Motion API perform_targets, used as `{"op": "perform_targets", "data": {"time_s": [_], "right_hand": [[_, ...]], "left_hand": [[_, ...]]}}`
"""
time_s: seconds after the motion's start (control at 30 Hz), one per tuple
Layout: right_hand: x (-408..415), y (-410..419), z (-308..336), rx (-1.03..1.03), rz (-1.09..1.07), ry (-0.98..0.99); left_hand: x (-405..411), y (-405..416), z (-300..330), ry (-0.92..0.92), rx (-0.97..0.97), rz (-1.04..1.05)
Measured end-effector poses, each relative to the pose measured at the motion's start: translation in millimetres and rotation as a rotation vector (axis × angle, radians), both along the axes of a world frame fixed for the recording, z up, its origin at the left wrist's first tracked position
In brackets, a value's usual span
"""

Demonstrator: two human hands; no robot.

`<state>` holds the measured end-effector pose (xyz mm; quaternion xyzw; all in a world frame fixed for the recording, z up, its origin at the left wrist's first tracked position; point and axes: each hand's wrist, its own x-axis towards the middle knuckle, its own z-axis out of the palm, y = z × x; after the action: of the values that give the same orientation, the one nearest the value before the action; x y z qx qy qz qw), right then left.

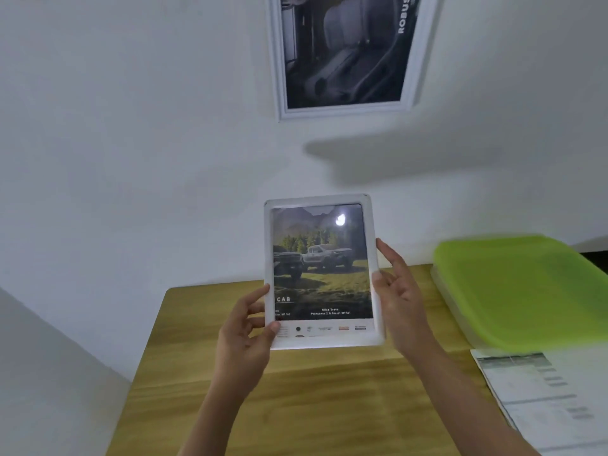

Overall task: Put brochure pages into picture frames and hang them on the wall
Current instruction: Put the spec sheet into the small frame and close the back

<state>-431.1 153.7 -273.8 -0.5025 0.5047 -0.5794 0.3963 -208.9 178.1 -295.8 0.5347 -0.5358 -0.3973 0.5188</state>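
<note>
Above the wooden surface (pixel 329 406), left hand (pixel 245 337) and right hand (pixel 399 302) each grip a side of the white truck-page frame (pixel 320 273). One white framed page (pixel 342 54) hangs already; this one awaits hanging.

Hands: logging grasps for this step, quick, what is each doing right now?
Left hand: grip on the white picture frame, lower left edge.
Right hand: holding the same frame's right edge.
</note>
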Motion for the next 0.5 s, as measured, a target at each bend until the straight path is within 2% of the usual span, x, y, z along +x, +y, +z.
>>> {"op": "perform_targets", "data": {"time_s": [0.13,0.27,0.5], "right_hand": [[-49.5,-6.7,15.4,-0.085,0.000,0.012],[-105.4,-16.7,40.2,-0.209,-0.165,-0.028],[-200.0,-67.5,138.6,-0.481,-0.209,-0.017]], "left_hand": [[-51.1,-13.3,22.3,0.067,-0.064,-0.025],[-111.9,-33.5,54.0,0.090,-0.154,-0.071],[-210.6,-93.0,145.9,0.033,-0.399,-0.105]]}}
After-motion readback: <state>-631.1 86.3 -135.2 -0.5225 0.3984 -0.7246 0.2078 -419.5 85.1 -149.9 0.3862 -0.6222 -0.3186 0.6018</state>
